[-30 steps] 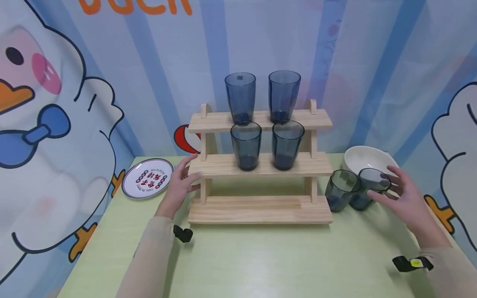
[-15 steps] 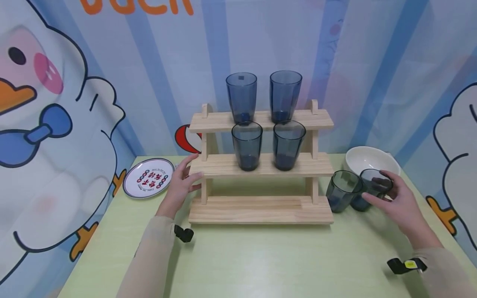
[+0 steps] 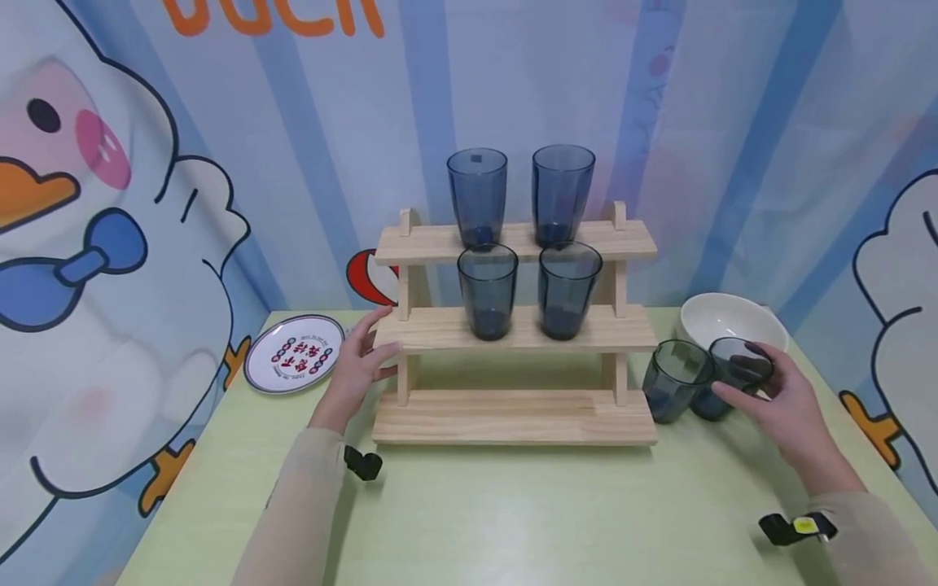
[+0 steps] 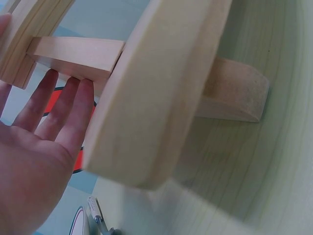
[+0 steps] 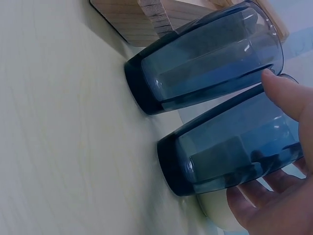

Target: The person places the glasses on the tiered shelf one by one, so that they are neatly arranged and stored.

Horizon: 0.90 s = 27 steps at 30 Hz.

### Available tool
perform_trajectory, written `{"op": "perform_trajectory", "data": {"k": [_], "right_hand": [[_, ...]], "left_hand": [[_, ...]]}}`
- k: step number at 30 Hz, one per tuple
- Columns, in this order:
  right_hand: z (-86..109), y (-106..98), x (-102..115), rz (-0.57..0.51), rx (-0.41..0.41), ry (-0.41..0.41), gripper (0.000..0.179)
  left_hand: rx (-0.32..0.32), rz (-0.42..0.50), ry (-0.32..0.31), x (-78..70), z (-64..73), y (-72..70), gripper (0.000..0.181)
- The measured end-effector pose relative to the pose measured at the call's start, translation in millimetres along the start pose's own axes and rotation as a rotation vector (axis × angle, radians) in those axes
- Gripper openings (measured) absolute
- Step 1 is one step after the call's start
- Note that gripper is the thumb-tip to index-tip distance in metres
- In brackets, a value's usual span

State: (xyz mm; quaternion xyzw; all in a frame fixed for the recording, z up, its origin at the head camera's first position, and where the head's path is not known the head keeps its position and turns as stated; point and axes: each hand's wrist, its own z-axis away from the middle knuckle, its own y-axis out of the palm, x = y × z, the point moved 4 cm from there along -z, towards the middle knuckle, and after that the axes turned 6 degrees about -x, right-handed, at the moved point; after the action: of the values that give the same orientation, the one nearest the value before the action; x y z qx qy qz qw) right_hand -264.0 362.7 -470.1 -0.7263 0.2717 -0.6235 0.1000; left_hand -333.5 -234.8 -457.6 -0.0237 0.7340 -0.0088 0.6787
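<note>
In the head view, my left hand [image 3: 355, 370] holds the left end of a three-tier wooden display rack [image 3: 513, 417], thumb by the middle shelf's end. The left wrist view shows several fingertips against a wooden upright [image 4: 78, 54]. At the right, my right hand [image 3: 780, 403] grips a blue-grey glass tumbler [image 3: 721, 401] near its rim, thumb on one side and fingers on the other. A second tumbler [image 3: 670, 387] stands close beside it, by the rack's right end. Both tumblers appear upright on the table, bases low in the right wrist view.
Two tumblers stand on the top shelf [image 3: 608, 236] and two more on the middle shelf [image 3: 623, 325]. Behind the right-hand tumblers is a white bowl [image 3: 707, 317]. A printed plate [image 3: 293, 354] lies left of the rack on the pale green table [image 3: 506, 513].
My right hand has moved slightly left and closed its thumb and fingers around the right tumbler. The left hand stays at the rack. The view has shifted a little.
</note>
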Motion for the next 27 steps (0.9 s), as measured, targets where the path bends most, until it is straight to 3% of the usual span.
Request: {"op": "perform_trajectory", "data": {"k": [10,27], "right_hand": [[4.8,0.5,2.3,-0.019,-0.059,0.025,0.086],[11.7,-2.6,-0.8,-0.008,-0.065,0.099,0.088]], "left_hand": [[-0.005,-0.009,-0.003,1.2,-1.1,0.3,0.067],[-0.01,-0.005,-0.007,0.0,-0.3,0.6,0.064]]}}
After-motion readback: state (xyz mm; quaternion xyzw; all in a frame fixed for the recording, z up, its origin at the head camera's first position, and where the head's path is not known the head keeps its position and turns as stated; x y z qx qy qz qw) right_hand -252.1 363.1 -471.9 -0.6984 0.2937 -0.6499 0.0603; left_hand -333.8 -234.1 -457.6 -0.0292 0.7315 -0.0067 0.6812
